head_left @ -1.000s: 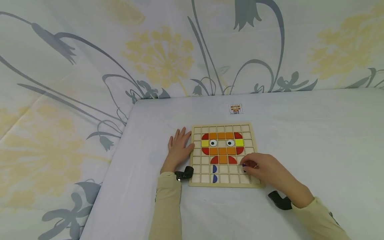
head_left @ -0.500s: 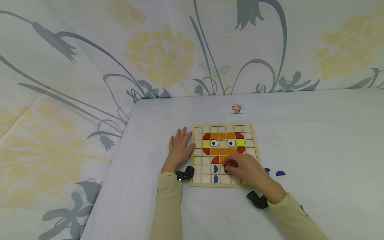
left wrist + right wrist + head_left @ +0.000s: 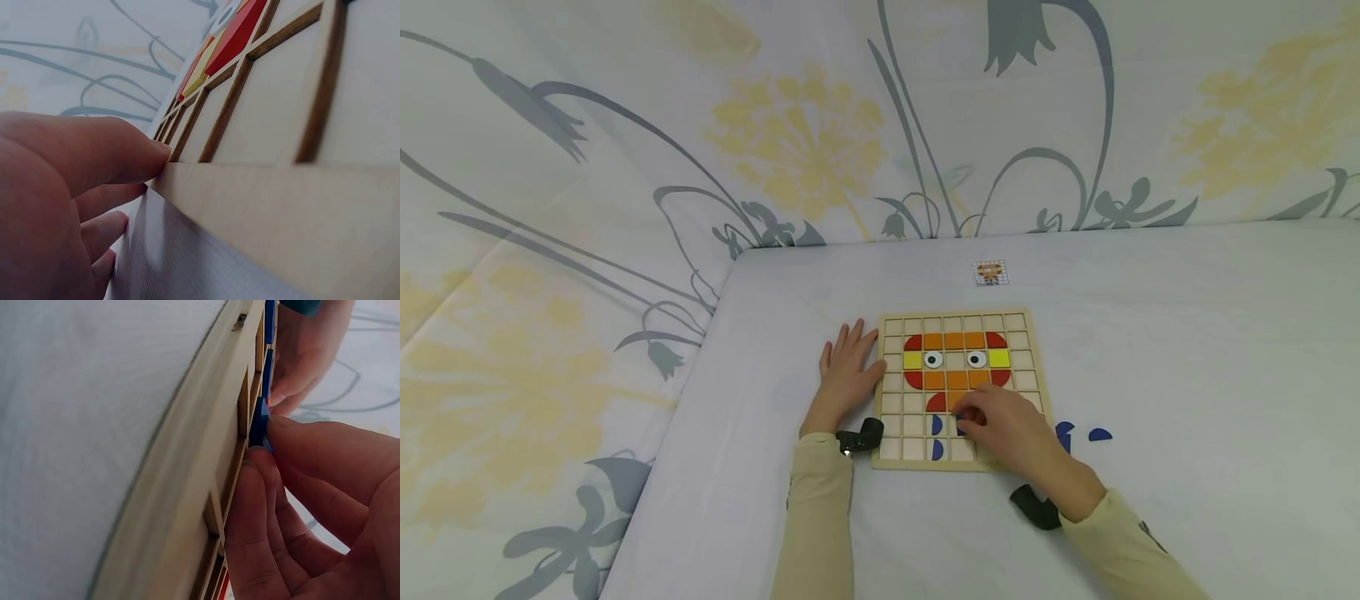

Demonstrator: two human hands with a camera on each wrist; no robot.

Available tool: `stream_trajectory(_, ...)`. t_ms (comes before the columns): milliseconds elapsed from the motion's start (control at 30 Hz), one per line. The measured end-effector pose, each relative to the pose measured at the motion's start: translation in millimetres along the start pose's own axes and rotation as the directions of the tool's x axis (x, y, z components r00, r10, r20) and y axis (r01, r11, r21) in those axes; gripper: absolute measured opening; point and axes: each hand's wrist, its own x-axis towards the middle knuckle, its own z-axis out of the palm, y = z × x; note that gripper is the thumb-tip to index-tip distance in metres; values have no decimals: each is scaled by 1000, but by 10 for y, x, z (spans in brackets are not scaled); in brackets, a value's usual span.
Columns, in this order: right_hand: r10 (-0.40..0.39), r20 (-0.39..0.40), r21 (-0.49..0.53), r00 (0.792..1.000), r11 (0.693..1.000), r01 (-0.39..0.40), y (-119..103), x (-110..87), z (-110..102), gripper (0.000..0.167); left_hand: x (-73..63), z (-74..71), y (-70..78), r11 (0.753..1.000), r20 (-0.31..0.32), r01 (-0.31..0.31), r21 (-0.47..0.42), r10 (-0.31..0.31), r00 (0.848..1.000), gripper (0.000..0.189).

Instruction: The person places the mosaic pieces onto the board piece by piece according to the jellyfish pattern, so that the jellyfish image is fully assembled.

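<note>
A wooden grid board (image 3: 917, 465) lies on the table, with red, orange and yellow pieces and two eye discs set in its cells. Two blue half-circle pieces (image 3: 937, 450) sit in a column in the lower rows. Over the cell right of the upper one, my right hand (image 3: 1011, 425) pinches another blue piece (image 3: 258, 422) between thumb and fingertips, low against the grid. That piece is partly covered by the fingers. My left hand (image 3: 844, 379) lies with fingers spread along the board's left side, its thumb (image 3: 140, 153) touching the frame.
Loose blue pieces (image 3: 1100, 434) lie on the white table right of the board, some partly behind the right wrist. A small printed pattern card (image 3: 991, 272) lies beyond the board. Flowered fabric (image 3: 805, 142) rises behind the table.
My right hand has moved left from the board's right side to the lower middle cells, carrying the blue piece. Loose blue pieces at the right came into sight. The left hand stays put.
</note>
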Motion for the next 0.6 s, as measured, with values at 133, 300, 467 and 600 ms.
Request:
stream_trajectory(133, -12, -3, -14, 1000, 1000, 12, 4, -4, 5, 12, -3, 4, -10, 1000, -7, -11, -19, 10, 1000, 51)
stream_trajectory(300, -22, -13, -28, 1000, 999, 22, 4, -2, 4, 12, -3, -30, 40, 1000, 5, 6, 4, -6, 1000, 52)
stream_trajectory(467, -24, -11, -34, 1000, 999, 23, -8, -6, -2, 12, 2, -37, 49, 999, 13, 20, 37, -21, 1000, 52)
stream_trajectory(600, -29, 2, -29, 1000, 999, 29, -15, -21, -29, 14, 0, -21, 34, 999, 9, 20, 31, -20, 1000, 52)
